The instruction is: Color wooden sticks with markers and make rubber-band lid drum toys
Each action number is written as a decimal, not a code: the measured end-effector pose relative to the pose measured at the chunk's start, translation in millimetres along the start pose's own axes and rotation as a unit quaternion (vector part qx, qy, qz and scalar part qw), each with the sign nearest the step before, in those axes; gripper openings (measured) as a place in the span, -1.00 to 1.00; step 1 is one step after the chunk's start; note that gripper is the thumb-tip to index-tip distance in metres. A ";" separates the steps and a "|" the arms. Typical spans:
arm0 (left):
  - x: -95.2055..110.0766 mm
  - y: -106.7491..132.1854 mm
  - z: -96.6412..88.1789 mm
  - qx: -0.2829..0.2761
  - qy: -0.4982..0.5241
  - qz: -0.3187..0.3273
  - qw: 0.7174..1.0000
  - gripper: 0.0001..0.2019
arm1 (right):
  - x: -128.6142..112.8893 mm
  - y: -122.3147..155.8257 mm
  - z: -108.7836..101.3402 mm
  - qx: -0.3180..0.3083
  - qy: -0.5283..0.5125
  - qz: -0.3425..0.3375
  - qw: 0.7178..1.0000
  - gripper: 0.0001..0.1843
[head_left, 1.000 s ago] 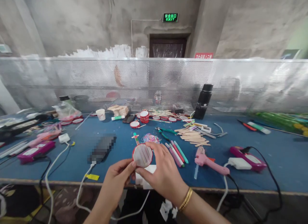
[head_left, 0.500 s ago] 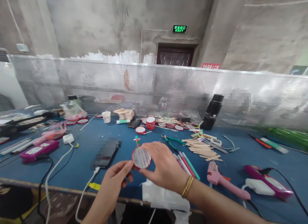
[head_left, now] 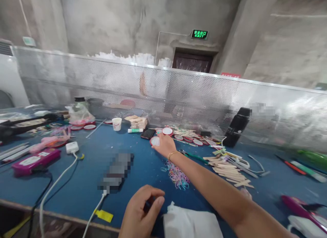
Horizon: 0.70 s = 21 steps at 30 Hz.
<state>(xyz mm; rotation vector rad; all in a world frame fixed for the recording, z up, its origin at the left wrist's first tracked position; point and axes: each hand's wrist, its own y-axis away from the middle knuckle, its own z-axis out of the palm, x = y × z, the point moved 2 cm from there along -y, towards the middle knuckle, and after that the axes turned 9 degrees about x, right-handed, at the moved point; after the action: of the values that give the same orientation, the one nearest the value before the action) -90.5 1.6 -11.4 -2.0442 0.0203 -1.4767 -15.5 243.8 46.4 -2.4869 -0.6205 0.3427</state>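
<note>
My right hand [head_left: 163,145] is stretched far forward over the blue table [head_left: 84,169], its fingers closed on a red-rimmed round lid [head_left: 154,141] that sits at table level. Just beyond it lie more red-rimmed lids [head_left: 167,131]. My left hand [head_left: 140,212] stays near the front edge, fingers curled in a pinch round something small and dark that I cannot make out. A white tissue [head_left: 191,224] lies beside it. A heap of coloured rubber bands [head_left: 176,175] lies under my right forearm.
Wooden craft sticks [head_left: 227,166] and green-handled pliers [head_left: 195,157] lie to the right, with a black bottle [head_left: 236,127] behind them. A phone [head_left: 116,171] on a white cable, a white charger [head_left: 72,147] and a magenta device [head_left: 33,159] lie left. A perforated metal screen [head_left: 102,84] closes the back.
My right hand left my left hand and reached forward with the round red-rimmed lid down to the table by the other lids. My left hand dropped lower. The view turned left.
</note>
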 end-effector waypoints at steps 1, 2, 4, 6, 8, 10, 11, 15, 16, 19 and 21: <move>-1.7 -0.1 -1.2 0.001 0.001 0.004 1.000 -0.76 | -0.8 -3.9 5.7 -0.006 0.008 0.003 1.000 -0.33; -2.6 -0.4 -2.7 -0.003 0.002 0.008 1.000 -0.76 | -1.3 -7.1 10.4 -0.010 0.015 0.005 1.000 -0.33; -2.2 -1.3 -5.8 -0.013 0.007 0.015 1.000 -0.78 | -1.6 -12.1 17.6 -0.018 0.026 0.011 0.999 -0.33; -0.3 -2.1 -8.3 -0.026 0.010 0.021 0.999 -0.79 | -1.5 -15.8 23.0 -0.024 0.034 0.016 0.999 -0.34; 1.3 -2.6 -9.7 -0.032 0.012 0.025 0.999 -0.80 | -1.3 -18.7 27.2 -0.030 0.039 0.021 0.999 -0.34; 2.1 -2.9 -9.8 -0.032 0.011 0.025 0.999 -0.80 | -1.5 -20.7 30.2 -0.036 0.042 0.025 0.998 -0.34; 2.1 -3.0 -9.5 -0.034 0.010 0.022 0.999 -0.79 | -1.8 -21.4 31.0 -0.039 0.043 0.027 0.998 -0.35; 0.8 -2.9 -8.6 -0.039 0.009 0.009 0.999 -0.79 | -4.4 -20.3 25.4 -0.048 0.042 0.021 0.998 -0.37; 0.5 -2.7 -8.6 -0.041 0.008 0.007 0.999 -0.79 | -5.0 -19.0 21.4 -0.046 0.039 0.014 0.998 -0.38; 0.4 -2.1 -9.0 -0.040 0.005 -0.003 0.999 -0.78 | -4.6 -11.8 5.7 -0.027 0.024 -0.005 0.999 -0.49; 1.0 -1.7 -8.7 -0.039 0.003 -0.012 0.999 -0.77 | -1.9 -4.3 -4.1 -0.018 0.017 0.000 1.000 -0.60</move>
<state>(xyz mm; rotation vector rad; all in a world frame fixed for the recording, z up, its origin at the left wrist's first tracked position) -98.2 -1.3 -8.0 -2.1095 0.0582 -1.5175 -17.2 244.3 52.4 -2.5210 -0.6169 0.2915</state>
